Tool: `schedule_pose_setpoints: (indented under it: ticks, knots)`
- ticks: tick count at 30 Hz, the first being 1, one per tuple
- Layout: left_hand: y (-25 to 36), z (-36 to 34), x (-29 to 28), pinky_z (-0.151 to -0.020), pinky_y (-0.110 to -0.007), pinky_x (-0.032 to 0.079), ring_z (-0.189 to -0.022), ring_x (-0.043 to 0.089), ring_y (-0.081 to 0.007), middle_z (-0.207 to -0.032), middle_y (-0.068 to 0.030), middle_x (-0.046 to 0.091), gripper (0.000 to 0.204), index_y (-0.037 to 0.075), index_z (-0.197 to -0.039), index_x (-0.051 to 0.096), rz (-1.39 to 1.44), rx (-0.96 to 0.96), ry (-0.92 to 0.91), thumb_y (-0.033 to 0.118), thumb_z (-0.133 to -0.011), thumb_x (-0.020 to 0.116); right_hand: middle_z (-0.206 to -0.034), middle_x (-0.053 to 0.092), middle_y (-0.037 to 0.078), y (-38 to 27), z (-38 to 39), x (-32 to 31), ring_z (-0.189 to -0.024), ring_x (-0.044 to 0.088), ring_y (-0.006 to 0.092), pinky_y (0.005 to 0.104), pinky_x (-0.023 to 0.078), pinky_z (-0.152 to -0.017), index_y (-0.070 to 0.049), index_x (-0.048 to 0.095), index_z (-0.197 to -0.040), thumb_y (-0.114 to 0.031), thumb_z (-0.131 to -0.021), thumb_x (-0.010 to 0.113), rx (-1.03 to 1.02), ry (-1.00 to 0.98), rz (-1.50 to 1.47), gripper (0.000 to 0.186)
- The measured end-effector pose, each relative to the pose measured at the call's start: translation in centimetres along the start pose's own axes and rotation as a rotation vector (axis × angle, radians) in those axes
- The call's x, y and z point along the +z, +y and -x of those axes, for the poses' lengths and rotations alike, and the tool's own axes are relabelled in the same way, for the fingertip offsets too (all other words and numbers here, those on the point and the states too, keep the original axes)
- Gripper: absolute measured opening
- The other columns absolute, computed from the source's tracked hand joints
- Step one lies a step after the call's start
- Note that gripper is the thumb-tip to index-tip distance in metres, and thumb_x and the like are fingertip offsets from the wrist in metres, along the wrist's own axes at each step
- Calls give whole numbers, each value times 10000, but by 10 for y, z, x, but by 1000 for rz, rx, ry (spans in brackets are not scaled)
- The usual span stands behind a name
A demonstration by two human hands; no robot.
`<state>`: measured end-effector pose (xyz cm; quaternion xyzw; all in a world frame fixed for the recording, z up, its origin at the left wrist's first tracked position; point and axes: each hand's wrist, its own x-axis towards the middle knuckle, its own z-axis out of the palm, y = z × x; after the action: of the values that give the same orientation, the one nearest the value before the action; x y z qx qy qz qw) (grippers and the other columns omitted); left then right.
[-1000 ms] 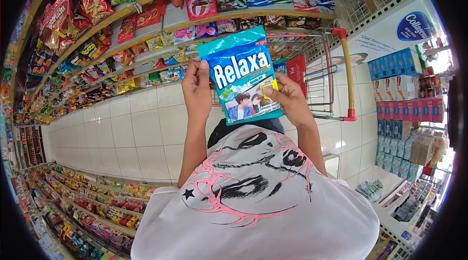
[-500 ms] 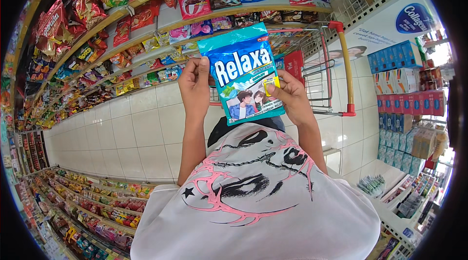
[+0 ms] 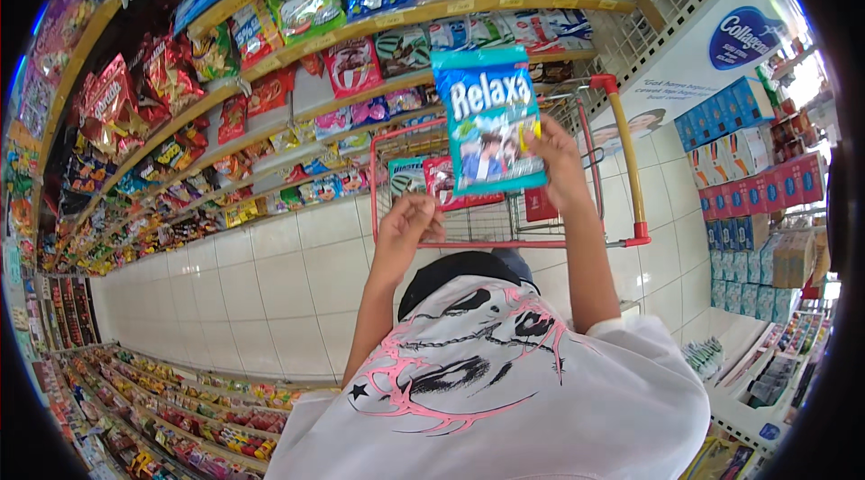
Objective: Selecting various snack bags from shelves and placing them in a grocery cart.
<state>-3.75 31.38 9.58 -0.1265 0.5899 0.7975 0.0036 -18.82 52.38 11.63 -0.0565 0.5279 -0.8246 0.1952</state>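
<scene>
A blue and teal candy bag (image 3: 491, 133) with drawn figures on its front is held up over the shopping cart by my right hand (image 3: 560, 160), which grips its right edge with the thumb on the front. My left hand (image 3: 411, 226) is off the bag, lower and to the left, close to the cart's near side. Its fingers are curled in, with nothing visible in them. Behind the bag, the cart (image 3: 374, 201) of red-framed wire holds a green striped packet (image 3: 406, 176), a red packet (image 3: 441, 181) and a flat red item (image 3: 541, 205).
Shelves (image 3: 297, 43) of snack and candy bags curve across the front and left. The cart's yellow handle (image 3: 628, 156) stands on the right, before stacked boxes (image 3: 734, 111). More low candy shelves (image 3: 189, 399) lie at lower left, beyond the tiled floor (image 3: 225, 300).
My left hand has let go of the candy bag and moved down. My right hand has carried the bag forward over the cart, and the view has shifted to show more of the cart.
</scene>
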Motion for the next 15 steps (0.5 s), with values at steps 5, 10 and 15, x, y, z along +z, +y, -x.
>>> schedule_pose_setpoints:
  ticks: [5, 10, 15]
  knots:
    - [-53, -7, -8, -680, -244, 485, -728, 567, -100, -847, -56, 589, 249, 21, -1004, 552, -101, -118, -2, 253, -922, 513, -998, 611, 65, -61, -126, -41, -815, 595, 126, 266, 485, -729, -11, 498, -1173, -123, -853, 578, -208, 69, 154, 348]
    - [-119, 12, -30, -693, -239, 474, -772, 545, -96, -859, -40, 592, 262, 12, -996, 566, -351, -92, 123, 258, -919, 516, -979, 607, 88, -119, -275, -66, -895, 557, 161, 309, 436, -767, 5, 548, -1106, -112, -832, 575, -279, 142, 368, 300]
    - [-151, 54, -24, -630, -230, 452, -667, 519, -88, -813, -48, 603, 258, 26, -1014, 570, -212, -216, 374, 257, -904, 534, -1082, 590, 123, -118, -362, -65, -963, 532, 213, 319, 377, -852, 17, 551, -1126, -100, -803, 557, -336, 196, 521, 344]
